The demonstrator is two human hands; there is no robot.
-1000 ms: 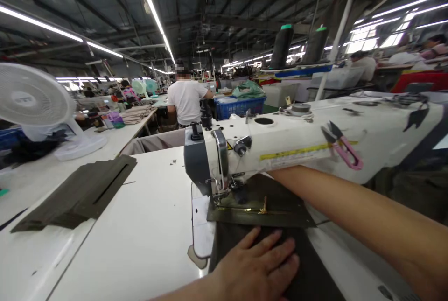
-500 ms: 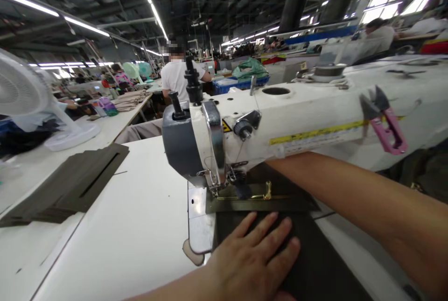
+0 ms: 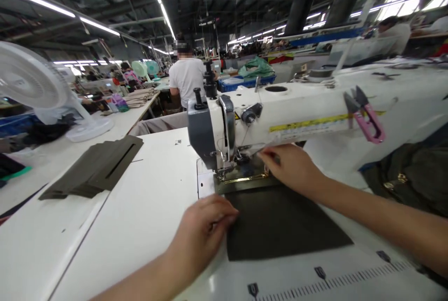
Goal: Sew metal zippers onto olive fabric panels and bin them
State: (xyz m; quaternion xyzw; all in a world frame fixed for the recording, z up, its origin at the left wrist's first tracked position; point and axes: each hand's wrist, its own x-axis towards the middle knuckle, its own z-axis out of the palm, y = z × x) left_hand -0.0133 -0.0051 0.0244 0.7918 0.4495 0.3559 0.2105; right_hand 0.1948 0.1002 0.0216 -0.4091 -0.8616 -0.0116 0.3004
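A dark olive fabric panel (image 3: pixel 280 226) lies on the machine bed, with a gold metal zipper (image 3: pixel 243 179) along its far side. The near end of the zipper strip is under the needle area of a white sewing machine (image 3: pixel 297 105). My left hand (image 3: pixel 206 221) is closed, thumb and finger pinching the panel's left edge just below the zipper strip. Beneath the machine arm, my right hand (image 3: pixel 296 168) pinches the fabric near the zipper's right end; its fingertips are partly obscured.
Stacked olive fabric pieces (image 3: pixel 94 165) lie on the table to the left, near a white fan (image 3: pixel 84 123). Pink-handled thread snips (image 3: pixel 367 119) hang on the machine arm. A dark bag-like item (image 3: pixel 413 179) sits at right. A person in a white shirt (image 3: pixel 187 79) works ahead.
My left hand has gone from lying flat on the panel to pinching its left edge. My right hand has come into sight from behind the machine arm. The panel now lies turned, its near edge showing.
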